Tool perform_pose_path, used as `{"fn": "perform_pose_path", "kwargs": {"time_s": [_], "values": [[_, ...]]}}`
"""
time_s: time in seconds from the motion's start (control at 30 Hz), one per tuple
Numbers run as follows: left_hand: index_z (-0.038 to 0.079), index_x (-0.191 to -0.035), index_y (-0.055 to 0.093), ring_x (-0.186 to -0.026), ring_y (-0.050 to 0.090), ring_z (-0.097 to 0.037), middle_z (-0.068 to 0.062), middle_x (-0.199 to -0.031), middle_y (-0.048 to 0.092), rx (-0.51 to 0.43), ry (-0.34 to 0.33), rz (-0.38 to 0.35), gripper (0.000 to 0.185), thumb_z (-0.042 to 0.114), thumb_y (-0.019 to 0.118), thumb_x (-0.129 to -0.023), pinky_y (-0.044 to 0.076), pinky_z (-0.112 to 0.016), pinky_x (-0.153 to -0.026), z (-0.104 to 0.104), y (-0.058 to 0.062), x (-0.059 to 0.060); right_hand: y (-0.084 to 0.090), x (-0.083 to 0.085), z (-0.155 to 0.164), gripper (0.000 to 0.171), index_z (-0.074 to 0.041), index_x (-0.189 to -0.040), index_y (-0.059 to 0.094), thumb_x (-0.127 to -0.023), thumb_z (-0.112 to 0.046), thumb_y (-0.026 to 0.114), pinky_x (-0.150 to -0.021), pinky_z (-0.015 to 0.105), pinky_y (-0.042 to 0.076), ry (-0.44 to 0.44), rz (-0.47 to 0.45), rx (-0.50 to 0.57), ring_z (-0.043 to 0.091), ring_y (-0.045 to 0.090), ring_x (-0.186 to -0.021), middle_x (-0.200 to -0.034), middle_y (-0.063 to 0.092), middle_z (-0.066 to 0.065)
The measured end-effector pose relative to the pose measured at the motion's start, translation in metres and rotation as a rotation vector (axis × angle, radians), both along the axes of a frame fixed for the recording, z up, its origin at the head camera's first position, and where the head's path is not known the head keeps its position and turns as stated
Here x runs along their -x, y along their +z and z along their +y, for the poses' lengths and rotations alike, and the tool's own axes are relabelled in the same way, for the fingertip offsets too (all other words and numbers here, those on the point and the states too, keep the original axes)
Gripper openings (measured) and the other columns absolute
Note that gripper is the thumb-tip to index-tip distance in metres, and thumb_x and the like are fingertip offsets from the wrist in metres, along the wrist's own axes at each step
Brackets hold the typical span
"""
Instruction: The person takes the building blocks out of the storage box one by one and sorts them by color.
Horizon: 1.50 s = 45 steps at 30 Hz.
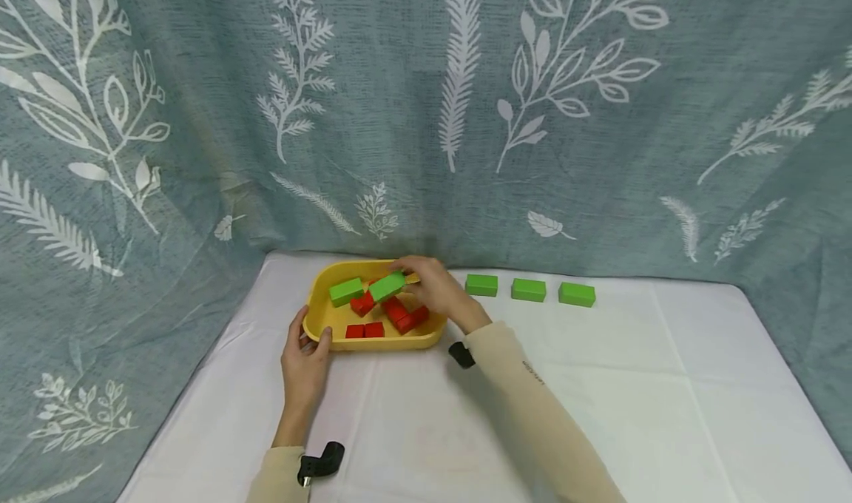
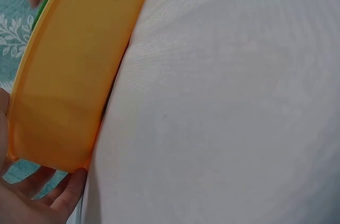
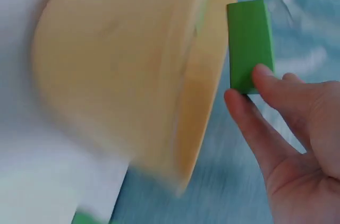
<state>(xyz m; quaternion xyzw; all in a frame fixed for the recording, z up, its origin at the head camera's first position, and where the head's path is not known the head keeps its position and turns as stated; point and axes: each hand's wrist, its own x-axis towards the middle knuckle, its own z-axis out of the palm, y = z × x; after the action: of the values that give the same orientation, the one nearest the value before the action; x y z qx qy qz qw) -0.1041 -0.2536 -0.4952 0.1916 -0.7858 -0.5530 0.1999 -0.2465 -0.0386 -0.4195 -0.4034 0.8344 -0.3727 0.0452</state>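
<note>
A yellow tray (image 1: 333, 334) on the white table holds several red blocks (image 1: 399, 314) and one green block (image 1: 345, 291). My right hand (image 1: 433, 287) pinches another green block (image 1: 387, 286) by its end, just above the tray; the right wrist view shows that green block (image 3: 248, 44) between my fingertips (image 3: 263, 75) beside the tray wall (image 3: 133, 75). My left hand (image 1: 305, 351) grips the tray's near left corner, thumb on the rim; in the left wrist view its fingers (image 2: 50, 197) curl under the tray wall (image 2: 69, 80).
Three green blocks (image 1: 481, 285) (image 1: 529, 289) (image 1: 576, 294) lie in a row on the white table (image 1: 665, 385) to the right of the tray. A leaf-patterned teal curtain (image 1: 426, 103) hangs behind and to the left of the table.
</note>
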Motion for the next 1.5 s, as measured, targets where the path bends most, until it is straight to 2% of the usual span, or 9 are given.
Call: {"fn": "perform_pose_path", "kwargs": {"time_s": [0.17,0.33,0.53,0.7,0.83,0.93,1.17,1.33,1.5], "values": [[0.014,-0.151,0.036,-0.108,0.055,-0.028,-0.022,-0.133,0.05,0.009,-0.003,-0.015,0.059,0.016,0.06,-0.098,0.037,0.001,-0.076,0.001,-0.002,0.0,-0.003,0.015,0.062,0.045,0.003,-0.132,0.056,-0.088,0.005,0.067,-0.092,0.042,0.052,-0.13,-0.118,0.124,0.035,0.059,-0.115,-0.131,0.059,0.019],[0.014,-0.151,0.035,-0.107,0.053,-0.024,-0.021,-0.134,0.05,0.006,-0.003,-0.014,0.059,0.017,0.06,-0.098,0.037,0.001,-0.078,0.001,-0.001,0.0,0.0,0.019,0.129,0.049,0.003,-0.134,0.053,-0.087,0.007,0.067,-0.092,0.044,0.052,-0.249,-0.128,0.174,0.041,0.058,-0.115,-0.131,0.057,0.023],[0.014,-0.152,0.035,-0.106,0.053,-0.024,-0.021,-0.135,0.05,0.005,-0.004,-0.018,0.059,0.017,0.059,-0.098,0.038,0.001,-0.078,0.001,0.0,0.002,-0.007,0.02,0.212,0.05,0.004,-0.136,0.05,-0.089,0.007,0.065,-0.092,0.05,0.05,-0.407,-0.12,0.132,0.045,0.055,-0.118,-0.134,0.053,0.026],[0.014,-0.152,0.035,-0.106,0.052,-0.022,-0.02,-0.137,0.049,0.007,0.003,-0.024,0.06,0.017,0.06,-0.098,0.038,0.001,-0.077,0.001,0.0,0.004,-0.027,0.009,0.274,0.051,0.007,-0.137,0.049,-0.088,0.007,0.066,-0.09,0.052,0.05,-0.517,-0.084,0.096,0.047,0.054,-0.117,-0.133,0.053,0.03],[0.013,-0.152,0.034,-0.107,0.052,-0.023,-0.02,-0.138,0.048,0.014,-0.006,-0.024,0.06,0.019,0.059,-0.098,0.037,0.0,-0.078,0.002,0.001,0.005,-0.032,0.0,0.315,0.053,0.009,-0.137,0.048,-0.088,0.008,0.066,-0.088,0.052,0.05,-0.6,-0.066,0.052,0.049,0.054,-0.115,-0.132,0.052,0.032],[0.014,-0.152,0.034,-0.107,0.051,-0.023,-0.02,-0.138,0.048,0.012,0.002,-0.036,0.06,0.018,0.059,-0.098,0.036,0.001,-0.078,0.003,0.002,0.004,-0.034,-0.001,0.335,0.053,0.009,-0.137,0.047,-0.088,0.007,0.066,-0.087,0.052,0.05,-0.627,-0.077,-0.001,0.05,0.054,-0.114,-0.131,0.052,0.033],[0.013,-0.153,0.033,-0.11,0.05,-0.025,-0.02,-0.141,0.045,0.005,-0.011,-0.042,0.061,0.019,0.059,-0.098,0.036,0.0,-0.079,0.003,0.002,0.002,-0.048,0.004,0.363,0.053,0.012,-0.136,0.046,-0.087,0.008,0.066,-0.088,0.055,0.049,-0.59,-0.114,-0.144,0.052,0.057,-0.109,-0.128,0.052,0.037],[0.014,-0.152,0.034,-0.109,0.051,-0.024,-0.019,-0.142,0.045,0.006,0.002,-0.043,0.06,0.019,0.059,-0.098,0.036,0.0,-0.078,0.003,0.002,0.001,-0.053,0.004,0.366,0.053,0.009,-0.138,0.046,-0.088,0.005,0.066,-0.089,0.057,0.048,-0.608,-0.144,-0.144,0.051,0.055,-0.112,-0.131,0.051,0.035],[0.014,-0.152,0.034,-0.111,0.051,-0.025,-0.018,-0.144,0.044,0.0,0.002,-0.04,0.06,0.019,0.059,-0.098,0.036,-0.001,-0.079,0.002,0.003,0.002,-0.043,-0.001,0.362,0.06,0.008,-0.139,0.045,-0.087,-0.004,0.071,-0.092,0.059,0.045,-0.638,-0.186,-0.183,0.051,0.051,-0.117,-0.135,0.048,0.034]]}}
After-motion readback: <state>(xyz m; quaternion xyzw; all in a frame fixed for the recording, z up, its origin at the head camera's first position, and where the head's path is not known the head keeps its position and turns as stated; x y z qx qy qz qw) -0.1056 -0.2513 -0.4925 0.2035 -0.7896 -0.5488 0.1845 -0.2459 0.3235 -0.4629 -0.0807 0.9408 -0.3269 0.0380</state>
